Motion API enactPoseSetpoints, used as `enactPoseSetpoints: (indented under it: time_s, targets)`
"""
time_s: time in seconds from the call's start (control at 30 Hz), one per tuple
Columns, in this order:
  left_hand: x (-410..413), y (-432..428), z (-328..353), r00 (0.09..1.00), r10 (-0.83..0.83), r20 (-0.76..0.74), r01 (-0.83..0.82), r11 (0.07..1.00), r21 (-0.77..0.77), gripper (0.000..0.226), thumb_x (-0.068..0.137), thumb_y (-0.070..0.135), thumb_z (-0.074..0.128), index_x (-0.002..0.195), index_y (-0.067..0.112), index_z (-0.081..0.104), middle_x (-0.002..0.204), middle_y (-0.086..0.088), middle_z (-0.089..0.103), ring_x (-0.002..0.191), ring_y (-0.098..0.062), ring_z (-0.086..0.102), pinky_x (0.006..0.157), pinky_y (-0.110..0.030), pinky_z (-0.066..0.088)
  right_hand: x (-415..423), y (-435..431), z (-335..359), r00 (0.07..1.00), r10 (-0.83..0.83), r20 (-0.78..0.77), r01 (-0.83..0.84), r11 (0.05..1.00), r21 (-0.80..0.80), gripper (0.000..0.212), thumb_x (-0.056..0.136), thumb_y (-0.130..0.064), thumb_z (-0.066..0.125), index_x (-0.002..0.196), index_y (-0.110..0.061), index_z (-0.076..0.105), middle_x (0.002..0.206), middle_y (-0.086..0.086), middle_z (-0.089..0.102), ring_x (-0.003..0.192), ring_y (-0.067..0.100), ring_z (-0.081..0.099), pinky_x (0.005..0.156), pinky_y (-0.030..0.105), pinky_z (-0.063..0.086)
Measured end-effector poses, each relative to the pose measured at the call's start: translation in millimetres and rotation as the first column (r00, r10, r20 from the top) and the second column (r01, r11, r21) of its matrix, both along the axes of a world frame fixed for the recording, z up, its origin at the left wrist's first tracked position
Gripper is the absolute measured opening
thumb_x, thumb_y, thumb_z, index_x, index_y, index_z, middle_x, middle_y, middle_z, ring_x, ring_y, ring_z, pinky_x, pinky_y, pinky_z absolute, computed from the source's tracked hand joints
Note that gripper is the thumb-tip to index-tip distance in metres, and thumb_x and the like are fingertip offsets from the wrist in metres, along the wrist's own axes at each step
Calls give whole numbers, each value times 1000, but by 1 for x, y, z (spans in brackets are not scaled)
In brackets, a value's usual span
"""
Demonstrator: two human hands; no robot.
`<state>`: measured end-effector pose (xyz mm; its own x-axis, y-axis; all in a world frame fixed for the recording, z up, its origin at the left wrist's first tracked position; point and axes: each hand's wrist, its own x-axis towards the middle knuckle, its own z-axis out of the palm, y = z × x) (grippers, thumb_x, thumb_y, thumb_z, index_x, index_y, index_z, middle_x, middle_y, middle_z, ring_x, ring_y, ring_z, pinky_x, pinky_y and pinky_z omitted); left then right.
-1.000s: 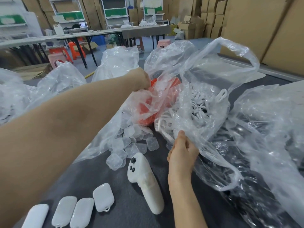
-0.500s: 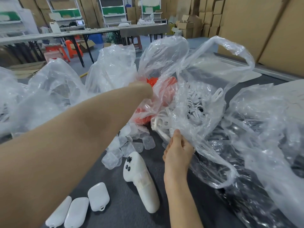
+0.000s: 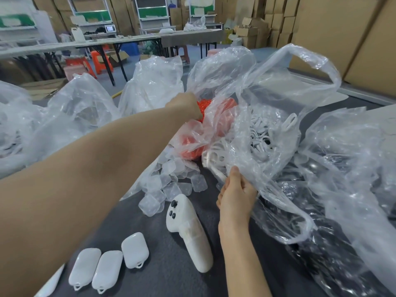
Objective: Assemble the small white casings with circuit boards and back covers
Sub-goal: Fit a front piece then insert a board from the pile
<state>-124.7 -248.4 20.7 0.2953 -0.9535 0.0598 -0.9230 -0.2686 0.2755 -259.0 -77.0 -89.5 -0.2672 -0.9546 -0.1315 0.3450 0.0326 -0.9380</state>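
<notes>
Now, part-fetching step. Left hand (image 3: 184, 106) reaches into bag of orange parts (image 3: 190, 144) at rear of worktop (image 3: 171, 279); fingers hidden by film, so cannot tell grasp. Right hand (image 3: 235, 196) pinches edge of clear bag (image 3: 278, 99), propping mouth open; loose white casings (image 3: 260, 136) inside. Three closed white shells (image 3: 135, 250) lie front left, translucent covers (image 3: 171, 185) spilled behind them. Advice: hold bag mouth steady, take one part only, lift out without dragging film or tipping casings.

White handheld controller (image 3: 188, 234) lies on grey mat (image 3: 171, 279); folding tables (image 3: 107, 42), orange stools (image 3: 100, 62), stacked cardboard boxes (image 3: 278, 20) stand behind.
</notes>
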Motion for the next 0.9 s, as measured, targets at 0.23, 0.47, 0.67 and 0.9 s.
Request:
enactPoseSetpoints:
  time_s: [0.23,0.47,0.67,0.9]
  targets:
    - [7,12,23,813,45,-580,-79,996,-32,43,74,13,74,114,6,60,99,-9,59,87,-22,62,79,-35,58,0,3,2,999,-6,-37,5,1000,-17,57,97,-37,47,40,-36,54,38,-15,32,39,7,28,48,27,26]
    - [18,49,37,596,-48,-801,-53,994,-98,17,77,13,72,94,8,69,87,-8,66,71,-21,62,86,-40,56,0,4,0,997,-21,-75,15,997,-72,51,96,-34,47,45,-29,49,42,-12,39,45,12,32,51,29,29]
    - [21,169,32,26,-203,-979,31,979,-202,13,90,15,59,83,8,67,77,0,66,57,-8,58,54,-20,51,3,25,20,978,19,-206,-77,958,-277,21,95,-23,54,75,-17,58,53,-6,50,45,11,44,49,30,40]
    - [67,313,-40,-289,-190,-938,-149,977,-152,8,76,14,60,82,9,61,67,-2,59,51,-13,56,60,-26,52,78,100,49,761,535,-368,-647,669,-366,18,86,-21,68,93,-37,73,87,-10,74,80,5,70,67,14,52]
